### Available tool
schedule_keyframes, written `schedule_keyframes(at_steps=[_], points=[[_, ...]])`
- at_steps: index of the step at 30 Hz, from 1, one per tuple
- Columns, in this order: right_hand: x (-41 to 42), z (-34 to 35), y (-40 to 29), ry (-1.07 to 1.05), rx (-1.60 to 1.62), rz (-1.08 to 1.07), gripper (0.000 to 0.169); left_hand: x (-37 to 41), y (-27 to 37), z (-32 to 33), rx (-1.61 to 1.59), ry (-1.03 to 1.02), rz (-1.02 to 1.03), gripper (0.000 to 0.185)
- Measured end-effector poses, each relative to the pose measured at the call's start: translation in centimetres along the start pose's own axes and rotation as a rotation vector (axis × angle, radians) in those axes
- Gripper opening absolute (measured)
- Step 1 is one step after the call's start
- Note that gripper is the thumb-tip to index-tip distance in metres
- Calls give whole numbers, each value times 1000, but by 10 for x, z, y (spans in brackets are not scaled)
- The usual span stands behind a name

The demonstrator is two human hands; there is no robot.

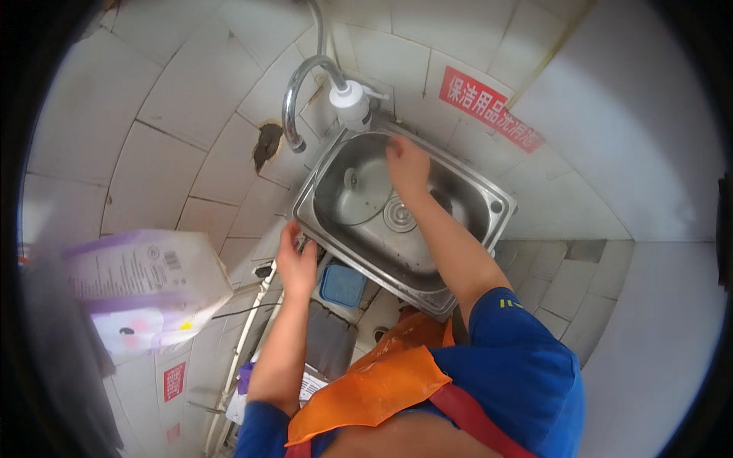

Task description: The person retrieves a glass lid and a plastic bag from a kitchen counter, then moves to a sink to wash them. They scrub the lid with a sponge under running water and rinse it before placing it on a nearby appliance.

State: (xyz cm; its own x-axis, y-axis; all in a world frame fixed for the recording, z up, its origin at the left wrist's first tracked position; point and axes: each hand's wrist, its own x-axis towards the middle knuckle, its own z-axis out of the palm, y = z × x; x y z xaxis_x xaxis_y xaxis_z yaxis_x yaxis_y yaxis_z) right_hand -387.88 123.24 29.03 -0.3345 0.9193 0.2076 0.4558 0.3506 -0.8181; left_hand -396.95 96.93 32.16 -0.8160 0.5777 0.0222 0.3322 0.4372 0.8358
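My right hand (408, 166) is over the back of a stainless steel sink (372, 269), beside a round clear lid or dish (349, 200) that rests in the basin's left part. Its fingers are curled and blurred; whether they hold anything cannot be told. At the sink's left front corner, my left hand (298, 255) has its fingers apart and holds nothing, close to the rim. The drain strainer (400, 213) lies below my right wrist. Behind the basin, a curved chrome faucet (291, 114) and a white faucet-mounted unit (349, 103) rise at the corner.
White wall tiles surround the sink, one with a broken hole (267, 146). A red sign with writing (489, 109) is on the back wall. At left hangs a white and purple package (154, 292). Below are white pipes (252, 326), a blue square lid (342, 284) and a grey bin (332, 338).
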Motion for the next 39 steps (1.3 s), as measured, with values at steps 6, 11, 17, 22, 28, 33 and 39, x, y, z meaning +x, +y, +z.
schedule_keyframes(at_steps=[6,11,17,22,28,33,39], points=[[100,33,-8,-172,-588,-329,23,109,-1,68,544,-103,-152,60],[111,37,1,-393,-732,-584,20,121,-22,96,650,-19,14,53],[84,54,38,-124,-511,-380,20,114,-22,110,753,58,162,42],[-58,-5,91,-191,-598,-70,43,110,-43,105,741,13,12,38],[-152,35,202,-510,-190,454,50,104,-31,106,853,-89,-89,22],[-189,29,160,-914,-778,-351,40,109,-75,85,235,-100,-269,20],[-143,-41,95,-697,-745,299,38,72,-53,86,513,84,150,22]])
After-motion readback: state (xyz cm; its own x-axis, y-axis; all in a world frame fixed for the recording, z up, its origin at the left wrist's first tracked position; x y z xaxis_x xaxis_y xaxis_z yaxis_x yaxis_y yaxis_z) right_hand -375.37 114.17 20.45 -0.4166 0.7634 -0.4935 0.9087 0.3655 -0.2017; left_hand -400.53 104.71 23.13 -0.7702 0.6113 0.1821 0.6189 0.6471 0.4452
